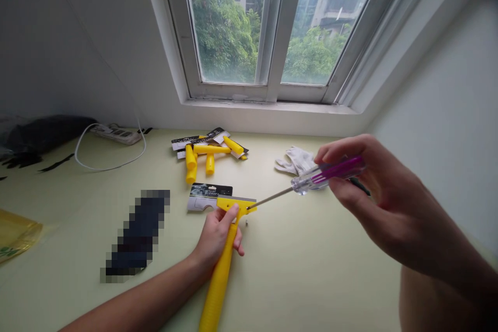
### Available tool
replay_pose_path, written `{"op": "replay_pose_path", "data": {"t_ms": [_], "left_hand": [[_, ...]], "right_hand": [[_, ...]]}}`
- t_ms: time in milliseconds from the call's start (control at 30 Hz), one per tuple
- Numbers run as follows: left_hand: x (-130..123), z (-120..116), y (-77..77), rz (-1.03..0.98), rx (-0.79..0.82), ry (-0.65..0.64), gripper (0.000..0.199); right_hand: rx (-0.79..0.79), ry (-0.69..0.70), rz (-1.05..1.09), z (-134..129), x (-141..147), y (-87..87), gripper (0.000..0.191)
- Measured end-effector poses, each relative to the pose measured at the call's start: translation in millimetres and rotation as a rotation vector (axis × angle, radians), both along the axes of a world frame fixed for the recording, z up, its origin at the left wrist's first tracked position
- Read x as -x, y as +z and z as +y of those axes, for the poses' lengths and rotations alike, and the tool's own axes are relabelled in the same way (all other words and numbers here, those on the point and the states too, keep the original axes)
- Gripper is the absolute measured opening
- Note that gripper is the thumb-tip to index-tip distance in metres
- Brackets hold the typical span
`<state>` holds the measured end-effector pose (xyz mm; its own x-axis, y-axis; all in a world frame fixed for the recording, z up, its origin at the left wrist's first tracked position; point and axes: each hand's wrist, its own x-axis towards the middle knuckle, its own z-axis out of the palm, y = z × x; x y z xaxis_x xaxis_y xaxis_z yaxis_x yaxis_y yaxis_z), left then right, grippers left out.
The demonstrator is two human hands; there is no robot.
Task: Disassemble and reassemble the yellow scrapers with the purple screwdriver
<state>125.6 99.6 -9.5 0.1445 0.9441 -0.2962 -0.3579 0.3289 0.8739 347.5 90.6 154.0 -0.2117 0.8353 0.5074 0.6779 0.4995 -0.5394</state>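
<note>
My left hand (218,233) is closed round the neck of a yellow scraper (218,285), its thumb pressed on the flat head. A thin metal blade (237,198) runs along the scraper's top edge. From the right, my right hand (373,192) grips a screwdriver (327,174) by its clear and purple handle. The screwdriver's tip meets the right side of the scraper head, at a small screw hole. Just below the head, a small screw (246,223) shows over the table. A black and grey packaging card (204,194) lies behind the scraper, partly covered by it.
Several yellow-handled scrapers (210,150) with cards lie in a pile below the window. White gloves (298,161) rest behind the screwdriver. A pixelated dark object (138,233) is on the left, with a yellow bag (17,236), a power strip (116,134) and a white cable (78,150) farther out.
</note>
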Motion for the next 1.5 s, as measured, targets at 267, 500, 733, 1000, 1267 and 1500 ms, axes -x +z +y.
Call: {"op": "replay_pose_path", "data": {"t_ms": [267,500,733,1000,1267,1500], "left_hand": [[1,1,0.6,0.016,0.003,-0.012,0.036],[0,2,0.8,0.034,0.01,-0.012,0.038],[0,2,1.9,0.022,0.013,-0.018,0.039],[0,1,3.3,0.035,0.021,-0.03,0.034],[-3,-1,3.0,0.082,0.008,-0.02,0.041],[-3,0,3.7,0.1,0.024,-0.031,0.04]], "right_hand": [[-0.088,0.03,0.25,4,14,-5.1,0.035],[-0.005,0.063,0.12,2,13,-3.9,0.036],[-0.065,-0.127,-0.116,7,-3,-3.7,0.045],[-0.033,0.067,0.114,0,5,-1.3,0.036],[-0.051,0.07,0.111,9,13,-10.7,0.023],[-0.021,0.187,0.118,8,6,-5.5,0.032]]}}
